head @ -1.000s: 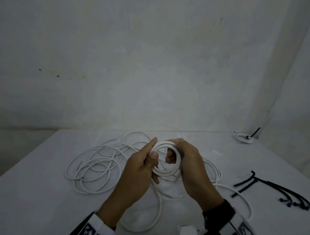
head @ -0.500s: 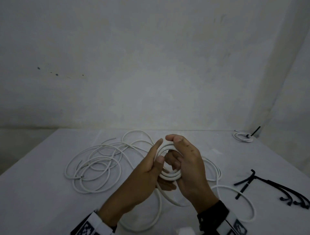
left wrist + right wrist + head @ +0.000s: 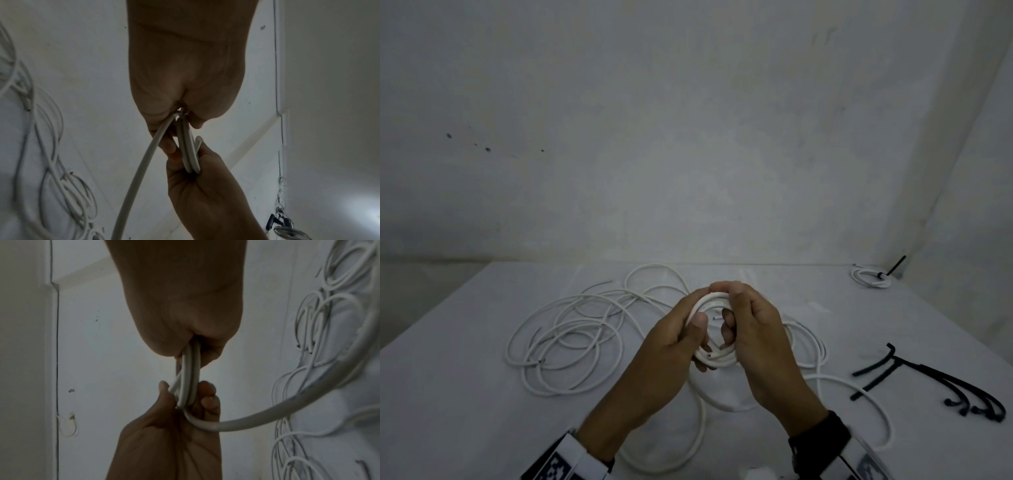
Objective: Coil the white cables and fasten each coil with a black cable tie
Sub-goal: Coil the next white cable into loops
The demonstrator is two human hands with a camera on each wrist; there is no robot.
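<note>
A small coil of white cable (image 3: 717, 359) is held upright above the table between both hands. My left hand (image 3: 697, 329) grips its left side, thumb in front. My right hand (image 3: 732, 308) pinches its top and right side, fingers curled through the ring. The coil (image 3: 188, 146) shows edge-on in the left wrist view, and so does the same coil (image 3: 190, 378) in the right wrist view. Its loose tail (image 3: 267, 415) trails down to the table. Black cable ties (image 3: 935, 383) lie at the right.
A tangle of loose white cables (image 3: 568, 335) spreads over the white table (image 3: 465, 394) left of my hands. A finished coil with a black tie (image 3: 871, 277) sits in the far right corner. Walls stand close behind and to the right.
My right hand swung from the coil's right side up over its top, laying another turn on. My left thumb shifted onto the coil's left edge. The tail on the table drew in.
</note>
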